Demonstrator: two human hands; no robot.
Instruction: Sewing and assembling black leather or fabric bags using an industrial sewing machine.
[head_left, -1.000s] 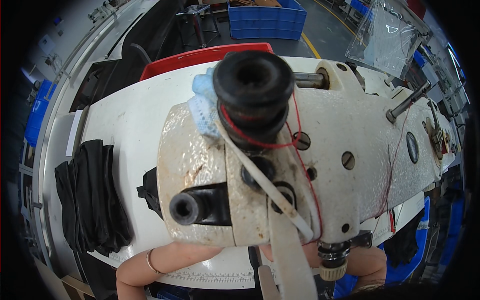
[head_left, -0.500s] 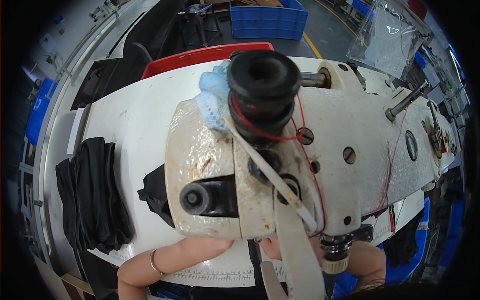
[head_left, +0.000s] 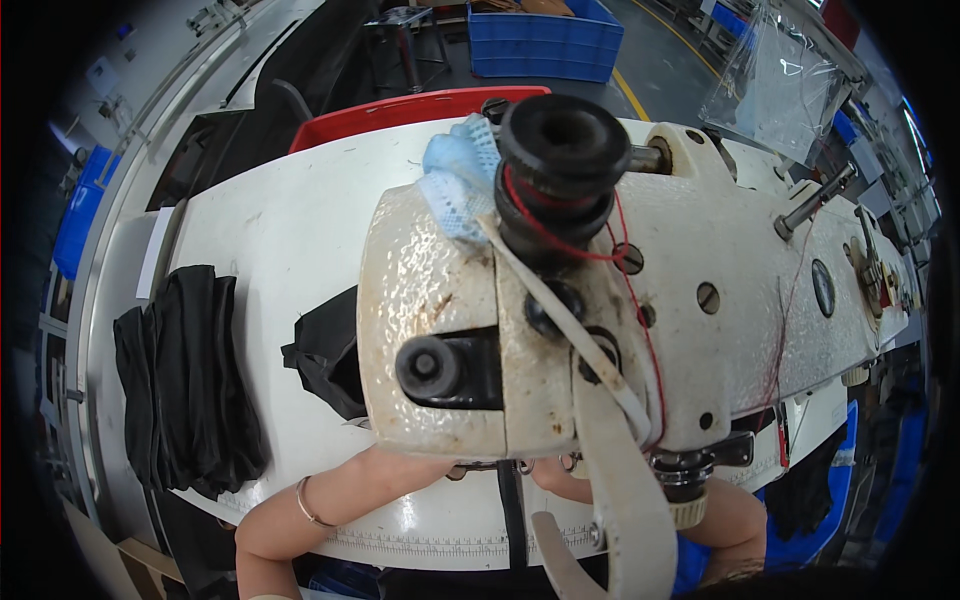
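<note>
A white sewing machine [head_left: 430, 250] with a black knob and red thread covers much of the view. My left hand [head_left: 415, 466] reaches under its head from the left, a bracelet [head_left: 306, 503] on the wrist; its fingers are hidden. My right hand [head_left: 556, 482] comes in from the right behind the pale lever [head_left: 635, 510], its fingers also mostly out of sight. Between the two hands a narrow black fabric strip [head_left: 513, 515] runs down over the table's front edge. More black fabric [head_left: 328, 350] sticks out left of the machine head. What either hand grips cannot be made out.
A folded stack of black fabric [head_left: 190, 385] lies on the white table [head_left: 270, 220] at left. Light blue cloth [head_left: 455, 180] is tucked by the knob. Behind the table are a red tray [head_left: 420, 112] and a blue crate [head_left: 545, 45]. Dark fabric [head_left: 805, 490] hangs at right.
The view has shifted, so the machine head appears farther right and slightly higher. More of the black fabric left of it shows. Both hands stay under the machine head.
</note>
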